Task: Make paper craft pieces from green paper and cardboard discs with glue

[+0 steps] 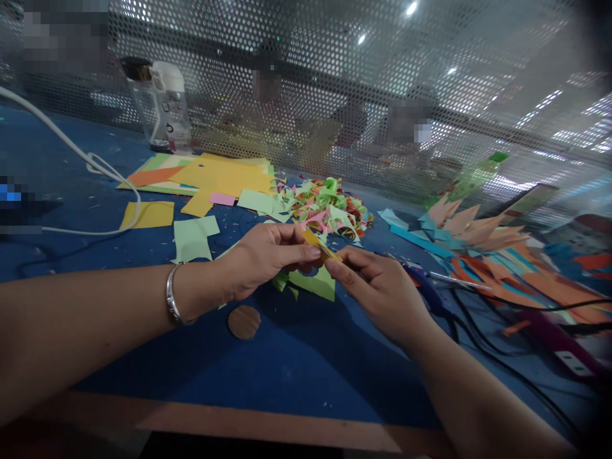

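My left hand [268,255], a silver bracelet [173,296] on its wrist, pinches one end of a small yellow paper strip [319,245] above the blue table [296,363]. My right hand [382,284] pinches the other end, fingers closed on it. Both hands meet at the middle of the view. Under them lie light green paper pieces [313,282]. A brown round paper disc [243,321] lies on the table below my left hand.
A heap of curled coloured paper bits [329,207] lies just beyond the hands. Yellow and orange sheets [215,175] and a clear water bottle [165,108] stand back left. Cut orange and blue shapes [482,242], black cables [502,319] and a white cord [71,153] flank them. A perforated screen [335,76] backs the table.
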A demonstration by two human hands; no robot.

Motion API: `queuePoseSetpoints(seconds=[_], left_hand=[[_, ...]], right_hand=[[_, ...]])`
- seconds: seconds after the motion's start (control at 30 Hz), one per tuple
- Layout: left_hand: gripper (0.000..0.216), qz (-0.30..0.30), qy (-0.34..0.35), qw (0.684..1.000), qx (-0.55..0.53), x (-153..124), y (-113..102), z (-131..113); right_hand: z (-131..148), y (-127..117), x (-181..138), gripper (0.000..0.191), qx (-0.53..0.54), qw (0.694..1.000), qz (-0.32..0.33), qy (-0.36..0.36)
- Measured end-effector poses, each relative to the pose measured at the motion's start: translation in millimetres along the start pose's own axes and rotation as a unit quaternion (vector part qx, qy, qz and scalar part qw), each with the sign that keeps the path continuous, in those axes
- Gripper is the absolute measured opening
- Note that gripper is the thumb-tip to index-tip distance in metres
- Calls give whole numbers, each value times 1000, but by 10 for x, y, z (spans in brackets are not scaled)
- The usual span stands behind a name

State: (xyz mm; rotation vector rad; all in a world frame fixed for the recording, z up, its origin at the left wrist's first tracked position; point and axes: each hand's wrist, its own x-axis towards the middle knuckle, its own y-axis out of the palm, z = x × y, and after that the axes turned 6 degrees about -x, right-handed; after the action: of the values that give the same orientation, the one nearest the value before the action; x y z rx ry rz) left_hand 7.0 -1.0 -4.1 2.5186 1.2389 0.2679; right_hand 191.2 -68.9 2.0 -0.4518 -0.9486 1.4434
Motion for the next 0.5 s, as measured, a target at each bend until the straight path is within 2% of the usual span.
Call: queuePoseSetpoints(seconds=[0.27, 0.5], left_hand=[[13, 23, 25, 999, 26, 7, -30, 2], [23, 21, 12, 1000, 14, 2, -26, 8]], right_hand=[[9, 0, 3, 41, 0, 1000, -2, 10], [28, -15, 13, 37, -8, 1000, -4, -6]])
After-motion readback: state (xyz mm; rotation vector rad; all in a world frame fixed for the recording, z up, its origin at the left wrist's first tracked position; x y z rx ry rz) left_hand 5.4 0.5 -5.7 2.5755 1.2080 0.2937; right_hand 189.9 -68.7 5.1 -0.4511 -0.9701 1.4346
